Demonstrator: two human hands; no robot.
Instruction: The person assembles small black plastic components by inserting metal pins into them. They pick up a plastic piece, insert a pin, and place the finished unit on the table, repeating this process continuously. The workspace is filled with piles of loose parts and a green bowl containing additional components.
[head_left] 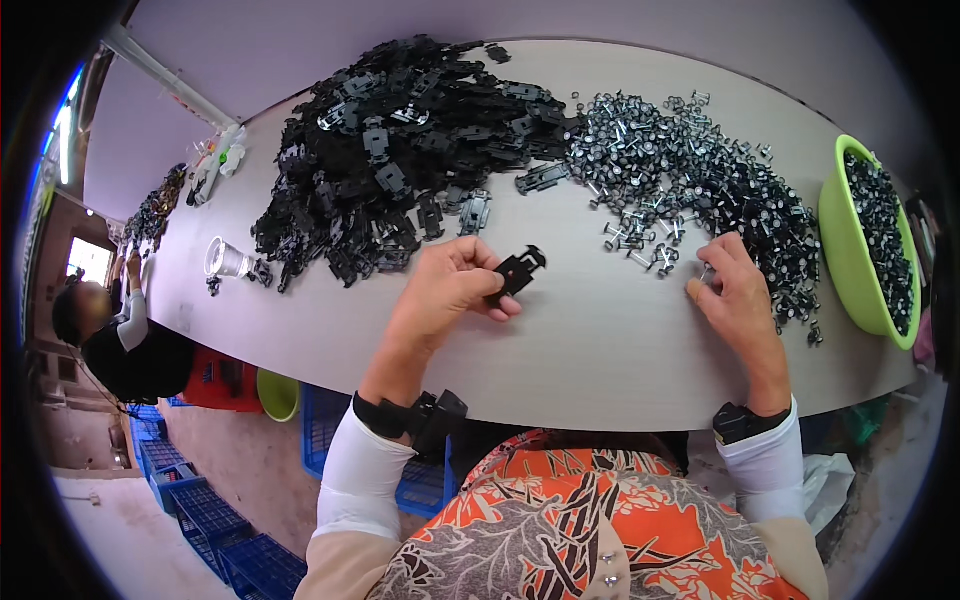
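Note:
Between the thumb and fingers of my left hand [440, 285] is a black plastic toy-car chassis [517, 273], held above the table. My right hand [740, 300] is at the near edge of a heap of small wheel axles [640, 150], metal pins with dark wheels on their ends. Its thumb and forefinger pinch one wheel axle [706, 272], partly hidden by the fingers. A large heap of black chassis pieces [340, 190] lies beyond my left hand, a few of them greyer and shinier.
A green basin [838, 245] full of dark wheels stands at the right edge of the table [590, 370]. A clear plastic cup [228, 260] lies on its side at left. Another person [130, 340] sits at the far left. Blue crates [205, 515] stand on the floor.

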